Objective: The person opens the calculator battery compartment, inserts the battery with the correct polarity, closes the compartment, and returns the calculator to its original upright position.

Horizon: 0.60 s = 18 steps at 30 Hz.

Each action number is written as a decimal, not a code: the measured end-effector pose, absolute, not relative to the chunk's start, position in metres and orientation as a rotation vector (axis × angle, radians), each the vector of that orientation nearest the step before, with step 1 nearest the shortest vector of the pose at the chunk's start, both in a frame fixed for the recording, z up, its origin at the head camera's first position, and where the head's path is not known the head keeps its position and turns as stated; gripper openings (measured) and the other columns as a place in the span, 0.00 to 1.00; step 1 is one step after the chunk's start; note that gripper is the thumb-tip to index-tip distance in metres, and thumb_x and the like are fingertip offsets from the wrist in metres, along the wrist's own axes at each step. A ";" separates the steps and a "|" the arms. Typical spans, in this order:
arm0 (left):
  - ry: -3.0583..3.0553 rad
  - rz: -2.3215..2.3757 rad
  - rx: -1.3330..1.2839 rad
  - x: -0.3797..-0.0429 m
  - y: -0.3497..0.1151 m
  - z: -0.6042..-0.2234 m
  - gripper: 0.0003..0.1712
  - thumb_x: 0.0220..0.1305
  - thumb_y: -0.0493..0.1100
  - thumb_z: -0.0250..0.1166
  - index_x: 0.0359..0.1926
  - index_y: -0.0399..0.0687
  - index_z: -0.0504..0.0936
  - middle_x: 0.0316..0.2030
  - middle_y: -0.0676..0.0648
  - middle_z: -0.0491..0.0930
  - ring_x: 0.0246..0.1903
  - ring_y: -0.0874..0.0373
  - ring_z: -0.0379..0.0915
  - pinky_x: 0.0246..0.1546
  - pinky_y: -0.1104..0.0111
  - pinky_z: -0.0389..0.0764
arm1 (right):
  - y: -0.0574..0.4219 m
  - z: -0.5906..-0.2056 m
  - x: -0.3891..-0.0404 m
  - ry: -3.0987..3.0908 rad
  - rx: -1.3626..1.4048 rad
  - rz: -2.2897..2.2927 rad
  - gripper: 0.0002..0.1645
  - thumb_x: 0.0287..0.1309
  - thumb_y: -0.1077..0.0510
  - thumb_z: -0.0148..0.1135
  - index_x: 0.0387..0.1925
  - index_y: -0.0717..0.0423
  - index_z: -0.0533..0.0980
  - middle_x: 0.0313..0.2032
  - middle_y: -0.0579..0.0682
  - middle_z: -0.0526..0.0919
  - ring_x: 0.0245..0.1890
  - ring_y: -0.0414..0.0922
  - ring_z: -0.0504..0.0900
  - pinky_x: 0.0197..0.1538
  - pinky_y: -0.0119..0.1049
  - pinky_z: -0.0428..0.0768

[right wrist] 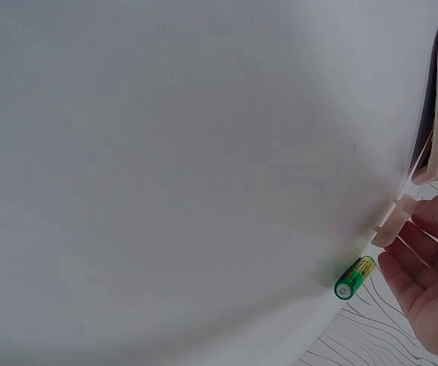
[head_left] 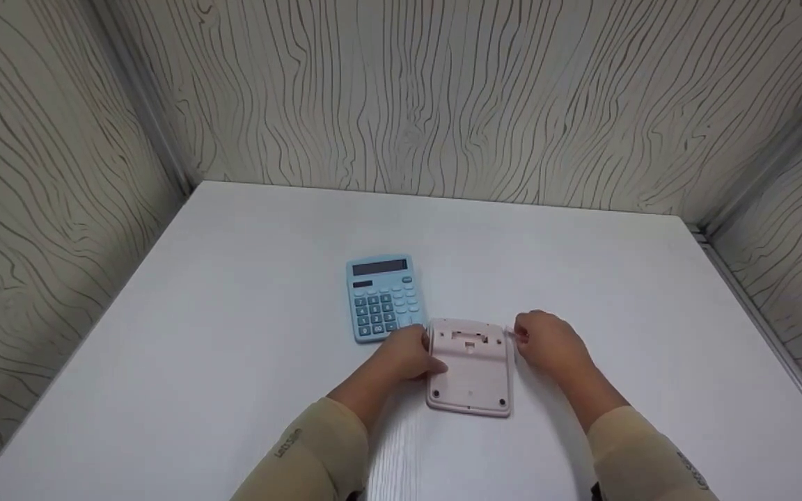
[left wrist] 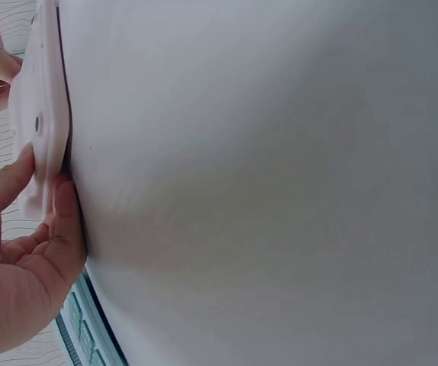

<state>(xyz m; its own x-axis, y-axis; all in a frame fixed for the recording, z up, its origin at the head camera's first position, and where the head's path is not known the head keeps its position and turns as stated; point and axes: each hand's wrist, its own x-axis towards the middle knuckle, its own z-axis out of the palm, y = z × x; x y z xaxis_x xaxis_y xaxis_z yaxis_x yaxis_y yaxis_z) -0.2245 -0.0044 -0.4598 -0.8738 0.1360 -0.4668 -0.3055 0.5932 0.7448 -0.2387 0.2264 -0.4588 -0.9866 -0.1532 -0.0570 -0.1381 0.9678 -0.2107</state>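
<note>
A pink calculator (head_left: 470, 376) lies face down, its battery compartment (head_left: 469, 337) uncovered near the far end. My left hand (head_left: 408, 353) grips the calculator's left edge, thumb on the back and fingers at the side, as the left wrist view also shows. Beside its far right corner, my right hand (head_left: 551, 341) pinches a small pink battery cover (right wrist: 394, 221). A green battery (right wrist: 354, 277) is close by the right fingertips in the right wrist view; whether the fingers touch it, I cannot tell. The hand hides it in the head view.
A light blue calculator (head_left: 386, 299) lies face up just beyond the left hand, close to the pink one. Everything is on a white table (head_left: 234, 313). Wood-patterned panels (head_left: 408, 97) stand at the back and both sides.
</note>
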 end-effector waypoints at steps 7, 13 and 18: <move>2.361 1.214 -0.107 -0.225 -0.005 -0.462 0.18 0.46 0.42 0.73 0.35 0.47 0.72 0.28 0.48 0.75 0.28 0.57 0.73 0.29 0.69 0.75 | 0.226 -0.463 -0.235 3.059 -0.260 -0.283 0.04 0.54 0.62 0.59 0.34 0.55 0.77 0.25 0.46 0.70 0.26 0.43 0.70 0.35 0.41 0.75; 2.375 1.218 -0.074 -0.225 -0.006 -0.463 0.18 0.45 0.41 0.73 0.34 0.46 0.72 0.28 0.48 0.75 0.27 0.57 0.73 0.29 0.69 0.75 | 0.226 -0.464 -0.236 3.060 -0.283 -0.277 0.04 0.55 0.63 0.58 0.32 0.55 0.77 0.25 0.46 0.71 0.27 0.44 0.70 0.35 0.41 0.74; 2.362 1.229 -0.081 -0.225 -0.006 -0.462 0.18 0.46 0.41 0.73 0.35 0.46 0.73 0.28 0.48 0.75 0.28 0.57 0.73 0.30 0.69 0.75 | 0.227 -0.461 -0.237 3.044 -0.298 -0.286 0.04 0.53 0.63 0.58 0.32 0.55 0.78 0.26 0.47 0.72 0.28 0.45 0.70 0.36 0.43 0.74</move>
<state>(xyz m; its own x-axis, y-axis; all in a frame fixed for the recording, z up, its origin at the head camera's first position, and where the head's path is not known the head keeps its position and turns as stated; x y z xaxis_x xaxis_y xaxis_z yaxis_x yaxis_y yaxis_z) -0.2245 -0.0063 -0.4621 -0.8865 0.1612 -0.4338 -0.2628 0.5964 0.7584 -0.2372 0.2270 -0.4614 -0.9787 -0.1988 -0.0509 -0.1858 0.9639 -0.1908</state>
